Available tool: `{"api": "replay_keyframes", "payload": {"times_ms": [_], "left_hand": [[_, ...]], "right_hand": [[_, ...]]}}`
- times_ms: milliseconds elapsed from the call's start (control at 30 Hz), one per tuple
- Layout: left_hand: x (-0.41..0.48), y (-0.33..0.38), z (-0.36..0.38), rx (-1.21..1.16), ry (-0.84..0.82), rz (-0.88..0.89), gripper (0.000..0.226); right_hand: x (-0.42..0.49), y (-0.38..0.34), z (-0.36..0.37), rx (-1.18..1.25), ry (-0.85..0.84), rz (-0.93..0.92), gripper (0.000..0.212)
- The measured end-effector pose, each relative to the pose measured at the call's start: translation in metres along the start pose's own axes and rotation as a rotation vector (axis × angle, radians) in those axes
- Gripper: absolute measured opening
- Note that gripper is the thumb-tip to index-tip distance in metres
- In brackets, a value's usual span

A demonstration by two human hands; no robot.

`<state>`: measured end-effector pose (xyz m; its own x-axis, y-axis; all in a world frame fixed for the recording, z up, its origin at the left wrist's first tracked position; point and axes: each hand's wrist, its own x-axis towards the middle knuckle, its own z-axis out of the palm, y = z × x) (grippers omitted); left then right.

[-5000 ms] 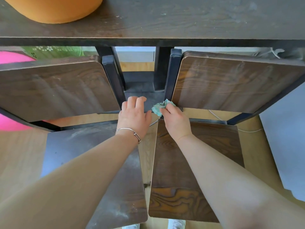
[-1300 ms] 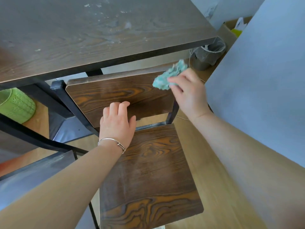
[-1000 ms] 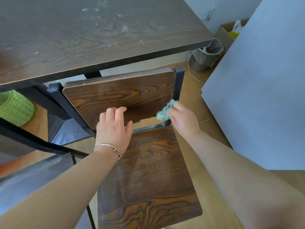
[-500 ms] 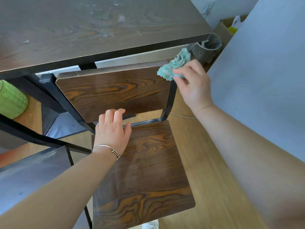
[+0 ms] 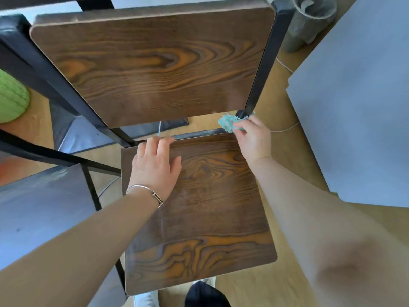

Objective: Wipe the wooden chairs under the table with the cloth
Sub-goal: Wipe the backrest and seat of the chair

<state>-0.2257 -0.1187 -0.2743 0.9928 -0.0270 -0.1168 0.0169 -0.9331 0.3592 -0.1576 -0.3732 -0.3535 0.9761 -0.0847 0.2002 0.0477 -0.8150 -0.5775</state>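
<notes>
A wooden chair fills the head view, with a dark grained seat (image 5: 210, 207) and backrest (image 5: 155, 60) on a black metal frame. My right hand (image 5: 252, 140) pinches a crumpled teal cloth (image 5: 229, 121) against the foot of the right black upright (image 5: 263, 63), at the seat's back right corner. My left hand (image 5: 155, 165) rests flat on the back left of the seat, fingers straight, a silver bracelet on the wrist.
A second chair's dusty grey-looking seat (image 5: 44, 209) lies at the left. A grey bin (image 5: 309, 21) stands at the top right beside a large grey panel (image 5: 358, 107). A green basket (image 5: 11, 98) is at the far left. A cord (image 5: 285, 129) runs over the wooden floor.
My right hand brought the cloth down from the top of the right upright to its foot by the seat. The view moved closer over the chair. My left hand stayed on the seat.
</notes>
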Motion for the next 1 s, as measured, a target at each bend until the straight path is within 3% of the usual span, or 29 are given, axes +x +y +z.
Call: {"api": "replay_keyframes", "payload": {"times_ms": [300,500,567,667,733,1000], "left_hand": [[-0.005,-0.012,0.007,-0.009,-0.027,-0.017,0.046],[-0.008,-0.007,-0.015,-0.008,-0.02,-0.022,0.046],[-0.008,-0.007,-0.025,-0.001,-0.011,-0.011,0.046],[-0.006,-0.011,-0.038,0.017,0.01,-0.005,0.045],[-0.005,-0.013,-0.045,0.001,0.033,-0.014,0.044],[-0.008,-0.036,-0.058,-0.013,0.059,-0.036,0.045]], "right_hand": [[-0.022,-0.008,0.023,-0.127,-0.099,0.201,0.017],[-0.071,-0.027,0.004,-0.169,-0.31,0.178,0.011],[-0.065,-0.033,-0.01,-0.078,-0.242,0.223,0.015],[-0.038,-0.051,-0.042,0.097,0.075,0.2,0.016],[-0.017,-0.068,-0.061,0.154,0.184,0.18,0.016],[0.007,-0.092,-0.041,0.078,0.196,0.132,0.011]]}}
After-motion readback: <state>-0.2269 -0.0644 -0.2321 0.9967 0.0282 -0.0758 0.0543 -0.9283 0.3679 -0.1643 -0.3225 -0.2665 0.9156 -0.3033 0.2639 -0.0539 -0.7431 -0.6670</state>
